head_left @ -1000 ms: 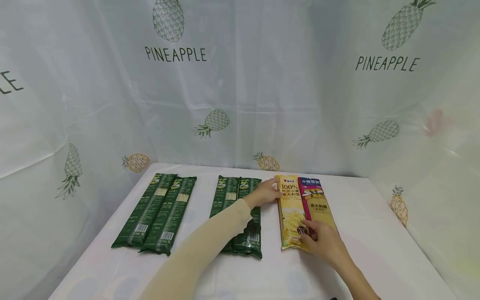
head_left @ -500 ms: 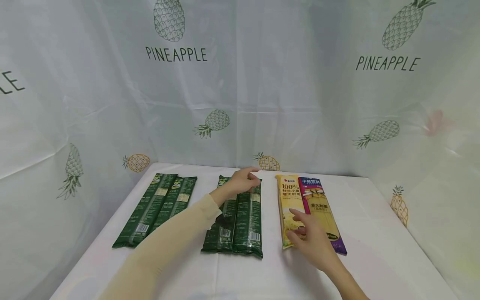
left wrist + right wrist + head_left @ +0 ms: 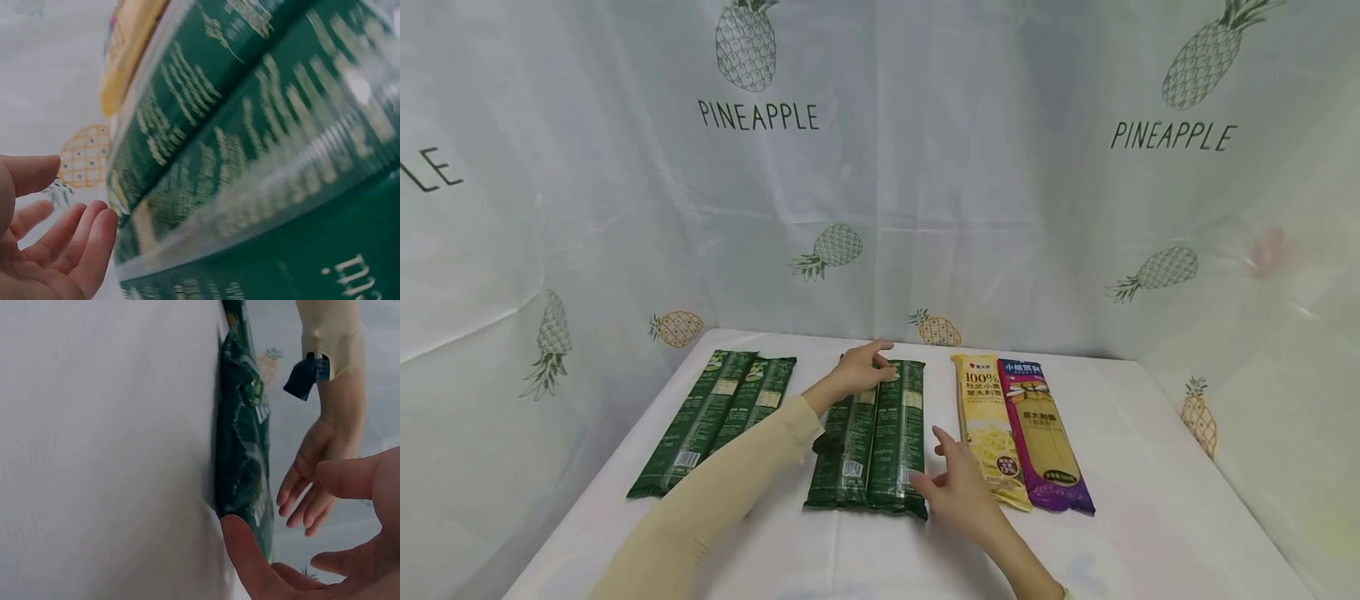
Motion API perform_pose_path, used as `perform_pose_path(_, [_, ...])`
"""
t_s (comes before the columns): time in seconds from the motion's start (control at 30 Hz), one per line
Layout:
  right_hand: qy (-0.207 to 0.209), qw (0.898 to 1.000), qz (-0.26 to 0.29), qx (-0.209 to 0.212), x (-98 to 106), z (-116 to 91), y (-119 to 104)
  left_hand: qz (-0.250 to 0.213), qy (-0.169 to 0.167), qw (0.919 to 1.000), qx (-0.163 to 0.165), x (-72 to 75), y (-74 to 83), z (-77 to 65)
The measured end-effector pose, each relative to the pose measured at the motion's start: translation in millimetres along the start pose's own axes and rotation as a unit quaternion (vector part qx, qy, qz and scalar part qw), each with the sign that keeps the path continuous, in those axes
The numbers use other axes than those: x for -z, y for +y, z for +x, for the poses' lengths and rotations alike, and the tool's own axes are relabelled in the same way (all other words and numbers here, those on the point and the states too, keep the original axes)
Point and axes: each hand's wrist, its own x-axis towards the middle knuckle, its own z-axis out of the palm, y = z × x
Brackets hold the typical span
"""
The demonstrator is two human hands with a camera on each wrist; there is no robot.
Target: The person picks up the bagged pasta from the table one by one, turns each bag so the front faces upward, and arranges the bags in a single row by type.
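Two green spaghetti packs lie side by side mid-table, the left one [image 3: 848,450] and the right one [image 3: 895,442]. My left hand [image 3: 859,371] hovers over their far end, fingers loosely spread and holding nothing. In the left wrist view its fingers [image 3: 94,240] are apart from the green wrappers. My right hand [image 3: 961,492] is at the near right corner of the right pack, thumb and fingers parted. In the right wrist view a fingertip [image 3: 236,528] comes close to the pack's end [image 3: 240,469]; whether it touches cannot be told.
Right of my right hand, a yellow pasta pack [image 3: 988,417] and a purple pasta pack [image 3: 1048,442] lie side by side. Two more green packs [image 3: 700,417] lie at the left, partly behind my left sleeve [image 3: 722,492]. A pineapple-print curtain [image 3: 1000,183] stands behind the white table [image 3: 1150,467].
My left hand has left the yellow pack's far end and moved left over the middle green packs. My right hand has moved left off the yellow pack to the middle packs' near corner.
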Motion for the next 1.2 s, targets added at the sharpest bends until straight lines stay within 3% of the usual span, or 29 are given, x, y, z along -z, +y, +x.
perform_pose_path(0.33, [-0.005,0.996,-0.088,-0.031,-20,16,1,0.065,0.01,0.9978,0.009,-12.1,-8.7,7.4])
perform_pose_path(0.63, [-0.018,0.99,-0.13,-0.045,-21,26,3,0.156,-0.04,0.9863,0.038,-16.1,-1.6,11.9])
perform_pose_path(0.9, [-0.048,0.995,-0.058,-0.066,-9,33,11,0.168,-0.067,0.9817,0.059,-23.7,8.1,12.1])
perform_pose_path(1.2, [-0.026,0.997,0.035,-0.058,-8,29,17,0.223,-0.077,0.9699,0.061,-32.0,24.8,14.5])
